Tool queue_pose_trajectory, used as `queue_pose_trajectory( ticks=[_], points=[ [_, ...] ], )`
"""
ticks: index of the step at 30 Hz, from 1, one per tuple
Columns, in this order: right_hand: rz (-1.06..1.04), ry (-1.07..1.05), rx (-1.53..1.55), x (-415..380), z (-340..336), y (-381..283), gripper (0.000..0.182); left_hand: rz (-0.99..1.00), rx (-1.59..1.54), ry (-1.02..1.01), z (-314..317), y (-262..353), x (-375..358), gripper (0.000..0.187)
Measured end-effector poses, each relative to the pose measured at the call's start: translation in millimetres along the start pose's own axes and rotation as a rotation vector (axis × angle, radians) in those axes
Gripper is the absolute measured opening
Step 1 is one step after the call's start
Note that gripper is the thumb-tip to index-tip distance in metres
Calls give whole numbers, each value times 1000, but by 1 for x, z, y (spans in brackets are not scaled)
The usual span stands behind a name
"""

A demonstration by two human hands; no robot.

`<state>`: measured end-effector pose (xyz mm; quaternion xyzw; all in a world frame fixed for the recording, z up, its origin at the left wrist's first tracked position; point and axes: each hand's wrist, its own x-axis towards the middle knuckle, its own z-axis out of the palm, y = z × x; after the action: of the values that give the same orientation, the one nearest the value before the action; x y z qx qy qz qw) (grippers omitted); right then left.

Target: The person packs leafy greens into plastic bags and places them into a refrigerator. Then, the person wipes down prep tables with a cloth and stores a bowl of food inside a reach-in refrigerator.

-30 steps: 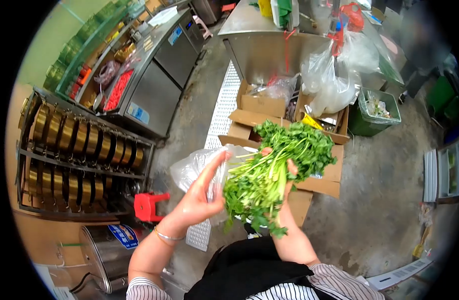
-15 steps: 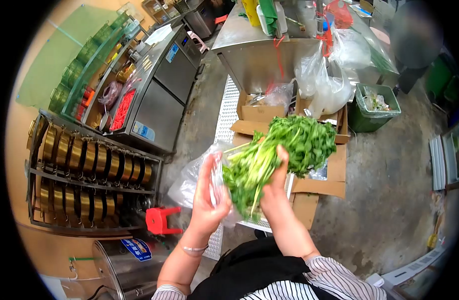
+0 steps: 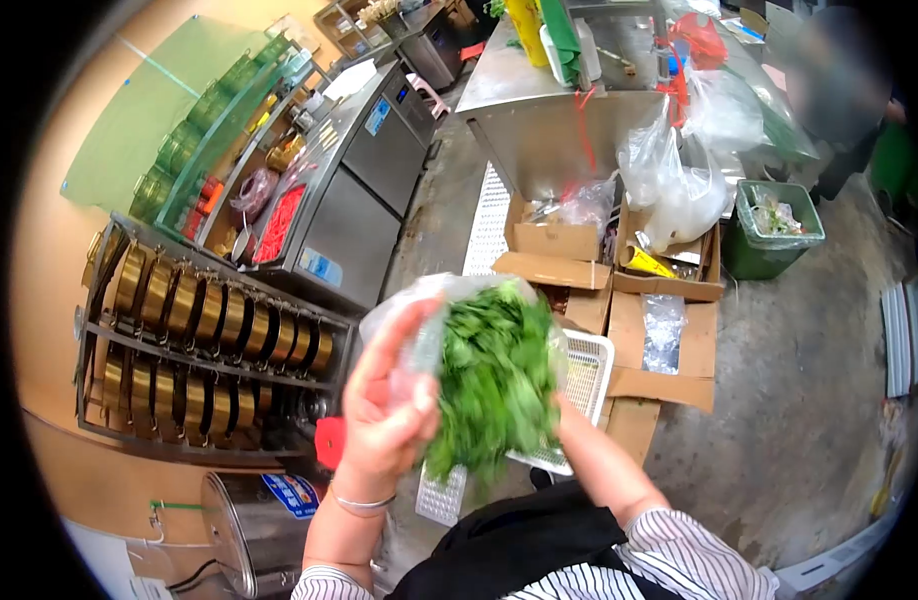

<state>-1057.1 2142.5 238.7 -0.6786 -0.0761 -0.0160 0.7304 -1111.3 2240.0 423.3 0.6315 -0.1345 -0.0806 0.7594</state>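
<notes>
A bunch of leafy green herbs (image 3: 494,385) hangs in front of me, its leaves blurred by motion. Behind and beside it spreads a clear plastic bag (image 3: 409,295), the greens overlapping its opening. My left hand (image 3: 387,400) has its fingers curled on the bag's left side. Most of my right hand (image 3: 569,418) is hidden behind the greens; the wrist comes in from the right and the hand grips the bunch. Below the greens, to the right, stands a white plastic basket (image 3: 605,362).
Open cardboard boxes (image 3: 554,268) lie under the steel table (image 3: 499,75), where white plastic bags (image 3: 679,200) hang. A green bin (image 3: 764,255) stands at the right. Brass pans (image 3: 184,310) fill a rack at the left, near a red stool (image 3: 329,442). A person (image 3: 847,165) stands far right.
The greens have swung left and turned, leaves now toward me and stems out of sight, against the bag's mouth. My right hand has gone behind them, and the white basket shows more.
</notes>
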Motion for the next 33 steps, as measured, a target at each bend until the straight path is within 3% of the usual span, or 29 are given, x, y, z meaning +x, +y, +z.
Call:
queue_pose_trajectory(
  ticks=[4,6,7,9,10,13,15,16,18,20,23,25,26,28,29,32,33],
  points=[
    [418,-242,-661,16,-8,37,26,17,138,339,-46,-6,-14,54],
    [-29,-374,-1084,-6,-17,68,39,-59,117,507,-102,-48,-16,45],
    [-21,-385,-1099,-10,-20,80,39,-65,151,515,-122,-64,-25,38],
    [-30,-491,-1118,-28,-20,97,67,-192,185,504,-135,-77,-38,38],
    [267,-665,-933,-21,-21,105,70,-315,239,485,-140,-84,-49,37],
    [417,-827,-722,2,-27,132,57,-419,140,455,-138,-118,-70,37],
    [513,-1071,-964,7,-22,145,58,-483,60,470,-130,-141,-78,40],
    [525,-1090,-963,0,-21,151,58,-515,66,466,-128,-152,-83,45],
    [148,-924,-834,-14,-25,161,53,-494,127,502,-119,-163,-98,50],
    [71,-891,-744,-27,-24,168,43,-470,157,627,-134,-171,-127,51],
    [351,-452,-371,-62,-40,191,28,-485,67,884,-147,-153,-171,51],
    [525,-369,-580,-100,-60,232,29,-478,-80,1010,-161,-145,-212,43],
    [538,-376,-587,-118,-62,248,29,-517,-78,1129,-160,-141,-226,37],
    [833,-252,-568,-156,-64,278,40,-542,-100,1212,-161,-132,-260,28],
    [848,-254,-573,-176,-61,300,40,-555,-100,1260,-161,-129,-274,25],
    [1177,-219,-785,-217,-43,344,48,-579,-106,1264,-166,-129,-310,19],
    [1417,34,-476,-227,-28,347,49,-607,-91,1265,-165,-129,-314,18]
  ],
)
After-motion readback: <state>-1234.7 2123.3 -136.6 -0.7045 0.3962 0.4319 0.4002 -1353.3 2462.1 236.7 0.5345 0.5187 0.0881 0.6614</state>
